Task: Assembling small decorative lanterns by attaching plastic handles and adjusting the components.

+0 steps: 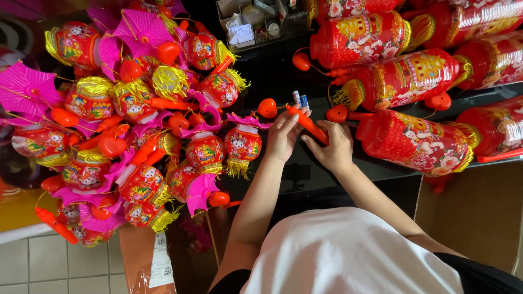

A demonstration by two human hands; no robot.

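Head view, left hand (283, 133), right hand (333, 149), gripping orange handle (310, 126)

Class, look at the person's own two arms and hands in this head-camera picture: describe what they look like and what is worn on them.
Both forearms are bare, with no sleeves reaching them. The left hand and right hand wear no gloves, and no rings, watch or bracelets show. The fingernails look plain and short. A white short-sleeved top covers the torso.
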